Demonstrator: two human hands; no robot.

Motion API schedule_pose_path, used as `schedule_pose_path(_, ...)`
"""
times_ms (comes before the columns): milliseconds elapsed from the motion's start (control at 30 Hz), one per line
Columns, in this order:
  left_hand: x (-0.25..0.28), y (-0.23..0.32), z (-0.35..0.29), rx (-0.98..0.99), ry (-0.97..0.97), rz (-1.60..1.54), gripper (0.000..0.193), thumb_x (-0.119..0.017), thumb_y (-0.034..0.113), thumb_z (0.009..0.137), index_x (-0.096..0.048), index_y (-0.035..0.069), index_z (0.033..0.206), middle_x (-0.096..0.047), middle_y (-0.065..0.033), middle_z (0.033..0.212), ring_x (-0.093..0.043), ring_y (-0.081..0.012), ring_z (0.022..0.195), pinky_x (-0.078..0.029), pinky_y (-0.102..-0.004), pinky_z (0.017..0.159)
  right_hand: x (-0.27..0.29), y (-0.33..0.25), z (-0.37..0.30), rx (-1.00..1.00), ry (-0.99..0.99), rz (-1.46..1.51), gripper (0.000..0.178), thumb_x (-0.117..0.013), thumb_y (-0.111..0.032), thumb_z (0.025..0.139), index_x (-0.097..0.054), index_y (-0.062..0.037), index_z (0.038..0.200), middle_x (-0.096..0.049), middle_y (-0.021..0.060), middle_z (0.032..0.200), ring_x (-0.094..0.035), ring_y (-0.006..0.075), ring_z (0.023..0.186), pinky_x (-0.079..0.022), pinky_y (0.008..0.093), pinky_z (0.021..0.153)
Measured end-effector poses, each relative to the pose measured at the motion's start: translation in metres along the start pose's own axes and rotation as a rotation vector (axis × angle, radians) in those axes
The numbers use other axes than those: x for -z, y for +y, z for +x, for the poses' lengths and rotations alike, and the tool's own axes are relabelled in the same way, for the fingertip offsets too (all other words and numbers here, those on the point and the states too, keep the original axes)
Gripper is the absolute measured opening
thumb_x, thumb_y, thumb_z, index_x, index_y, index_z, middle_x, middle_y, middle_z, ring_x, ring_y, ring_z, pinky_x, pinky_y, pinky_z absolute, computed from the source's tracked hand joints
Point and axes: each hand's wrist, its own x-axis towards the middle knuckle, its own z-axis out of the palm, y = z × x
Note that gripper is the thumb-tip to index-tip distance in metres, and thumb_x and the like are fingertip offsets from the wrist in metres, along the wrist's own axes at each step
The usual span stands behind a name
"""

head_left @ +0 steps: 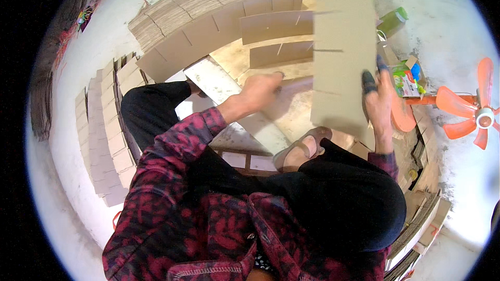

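My right hand (379,93), with dark covers on some fingertips, grips the right edge of a long slotted cardboard sheet (341,67). The sheet is raised upright in front of me, with short slits along it. My left hand (260,91) is closed, its fingertips at the end of a cardboard strip (298,86) that runs behind the sheet and is partly hidden. Farther off, two slotted cardboard strips (276,27) (281,53) stand on edge over a pale wooden board (229,54), their right ends covered by the sheet.
A long row of stacked cardboard pieces (208,10) curves across the back. More cardboard stacks (112,125) stand at left and others (416,229) at lower right. An orange fan (482,117), a green bottle (393,21) and a small green box (406,79) are at right.
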Motion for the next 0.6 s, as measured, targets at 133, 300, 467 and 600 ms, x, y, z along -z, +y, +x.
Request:
schedule_pose_path(133,-0.006,0.004,0.007,-0.035,0.037,-0.009,0.013,-0.057,0.004,0.075,-0.048,0.003,0.084,-0.059,-0.0219,0.066,-0.060,-0.0434,0.065,-0.046,-0.0515,0.057,-0.026,-0.014,0.047,0.203,-0.084,0.121,0.047,-0.055,0.001,0.087,-0.044,0.0007,0.133,-0.057,0.0219,0.122,-0.057,0.0307,0.111,-0.044,0.0346,0.093)
schedule_pose_path(300,-0.012,0.005,0.009,0.004,0.035,0.021,0.013,-0.056,0.002,0.071,-0.050,0.003,0.082,-0.059,-0.0214,0.066,-0.061,-0.0417,0.065,-0.046,-0.0508,0.056,-0.058,0.002,0.072,0.238,-0.227,0.073,0.047,-0.053,0.001,0.089,-0.042,-0.0002,0.134,-0.059,0.0169,0.120,-0.054,0.0223,0.107,-0.041,0.0293,0.093)
schedule_pose_path(467,-0.015,0.005,0.014,0.006,0.031,0.031,0.011,-0.057,0.003,0.070,-0.054,0.003,0.080,-0.060,-0.0195,0.065,-0.062,-0.0388,0.064,-0.046,-0.0494,0.055,-0.066,-0.010,0.064,0.240,-0.222,0.012,0.048,-0.054,0.000,0.087,-0.042,-0.0009,0.134,-0.059,0.0215,0.114,-0.057,0.0296,0.103,-0.044,0.0327,0.088)
schedule_pose_path(600,-0.017,0.003,0.014,0.013,0.058,0.046,0.014,-0.057,0.002,0.068,-0.054,0.003,0.081,-0.060,-0.0195,0.064,-0.062,-0.0385,0.063,-0.047,-0.0486,0.054,-0.076,-0.016,0.053,0.229,-0.187,-0.042,0.051,-0.054,-0.002,0.083,-0.040,-0.0015,0.133,-0.059,0.0317,0.094,-0.056,0.0486,0.090,-0.047,0.0459,0.075)
